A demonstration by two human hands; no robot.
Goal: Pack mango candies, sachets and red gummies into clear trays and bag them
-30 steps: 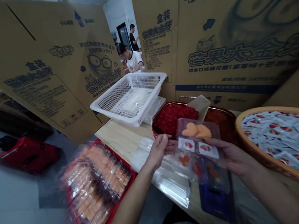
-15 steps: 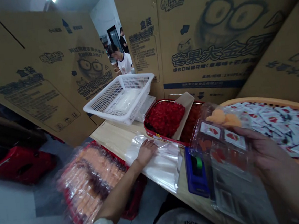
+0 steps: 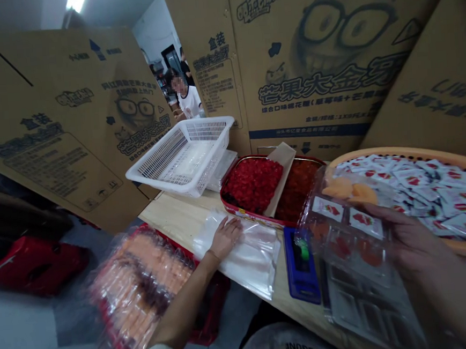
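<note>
My left hand (image 3: 226, 236) lies flat, fingers stretched out, on a stack of clear plastic bags (image 3: 256, 261) at the front of the wooden table. On the right, my right hand (image 3: 410, 241) grips a clear plastic blister tray (image 3: 348, 235) by its right side. Its compartments hold orange pieces (image 3: 349, 189), two small printed sachets (image 3: 332, 208) and reddish pieces; the lower ones look empty. Left of the tray lies a blue tape dispenser (image 3: 303, 276) with a green roll. Behind the bags stands a red tin (image 3: 236, 209) filled with red pieces, a pale divider (image 3: 281, 176) leaning inside.
A white plastic basket (image 3: 159, 181) stands at the table's back left. An orange basket (image 3: 376, 151) full of sachets sits at the right. Below left, a red crate (image 3: 203, 335) holds plastic-wrapped orange pieces. Large cartons (image 3: 208, 15) wall the back; a person (image 3: 189, 100) works beyond the gap.
The view has shifted slightly. My left hand stays on the bags, and my right hand still holds the tray in nearly the same place.
</note>
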